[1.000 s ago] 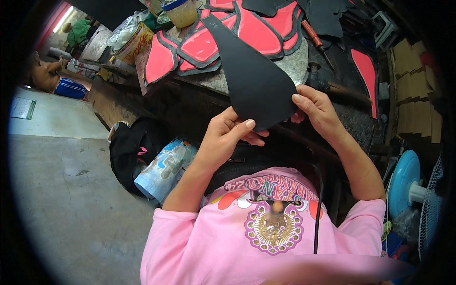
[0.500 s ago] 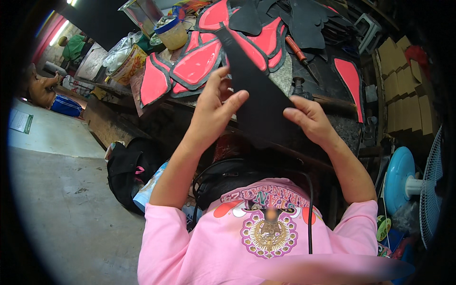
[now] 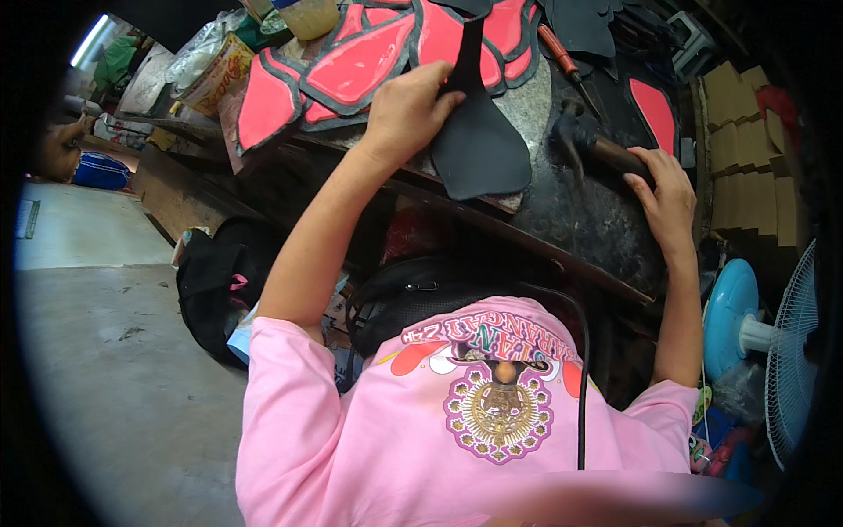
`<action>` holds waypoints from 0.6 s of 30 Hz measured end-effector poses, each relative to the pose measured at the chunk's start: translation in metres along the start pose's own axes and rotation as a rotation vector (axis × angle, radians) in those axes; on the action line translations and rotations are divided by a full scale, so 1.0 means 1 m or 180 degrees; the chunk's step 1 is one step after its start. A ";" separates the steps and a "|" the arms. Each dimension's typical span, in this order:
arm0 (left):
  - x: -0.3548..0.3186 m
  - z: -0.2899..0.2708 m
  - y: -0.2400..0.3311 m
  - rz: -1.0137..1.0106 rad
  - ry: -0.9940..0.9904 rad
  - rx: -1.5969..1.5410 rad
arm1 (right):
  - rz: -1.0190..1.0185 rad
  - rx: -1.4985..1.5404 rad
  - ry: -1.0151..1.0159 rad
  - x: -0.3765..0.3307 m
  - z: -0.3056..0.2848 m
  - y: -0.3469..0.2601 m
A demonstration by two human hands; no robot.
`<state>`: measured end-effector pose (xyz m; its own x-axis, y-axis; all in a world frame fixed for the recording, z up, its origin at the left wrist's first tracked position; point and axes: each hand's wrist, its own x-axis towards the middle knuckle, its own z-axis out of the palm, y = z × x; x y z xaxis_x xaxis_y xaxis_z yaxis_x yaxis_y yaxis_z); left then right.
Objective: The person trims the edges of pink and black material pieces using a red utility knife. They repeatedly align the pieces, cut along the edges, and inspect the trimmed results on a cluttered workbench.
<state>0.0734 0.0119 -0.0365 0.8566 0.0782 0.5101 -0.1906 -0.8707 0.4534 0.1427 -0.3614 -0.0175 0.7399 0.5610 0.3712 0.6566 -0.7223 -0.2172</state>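
My left hand (image 3: 406,116) is closed on the narrow upper part of a flat black shoe-upper-like piece (image 3: 481,151). The broad, rounded end of this piece lies toward me at the bench's near edge, over a grey stone slab (image 3: 529,107). Farther right, my right hand (image 3: 667,198) has its fingers around the end of a hammer's wooden handle (image 3: 619,158). The hammer's dark head points left, close to the slab. Behind my left hand lie several pink pieces with black borders (image 3: 362,63), overlapping one another.
Beyond the hammer lies a red-handled pointed tool (image 3: 558,51). More black cut pieces (image 3: 581,26) are piled at the back. A tub (image 3: 219,75) stands at the left end of the bench. A blue and white fan (image 3: 733,321) is at right, near stacked brown cardboard (image 3: 746,167).
My right hand has let go of the black piece, moved right and taken hold of the hammer's handle. My left hand has lowered the piece toward the slab.
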 end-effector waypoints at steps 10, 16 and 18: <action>0.005 0.012 -0.029 -0.0402 0.0146 -0.1062 | -0.0599 0.1205 0.0389 0.014 -0.005 -0.085; 0.006 0.017 -0.040 -0.0633 0.0133 -0.1744 | 0.0178 0.1470 0.0134 -0.002 -0.011 -0.060; 0.006 0.018 -0.040 -0.0612 0.0140 -0.1740 | 0.0247 0.2180 0.0478 -0.007 -0.013 -0.058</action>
<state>0.0943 0.0386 -0.0645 0.8818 0.2403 0.4057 -0.2635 -0.4624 0.8466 0.0980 -0.3285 0.0040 0.7926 0.4207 0.4414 0.5835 -0.3133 -0.7492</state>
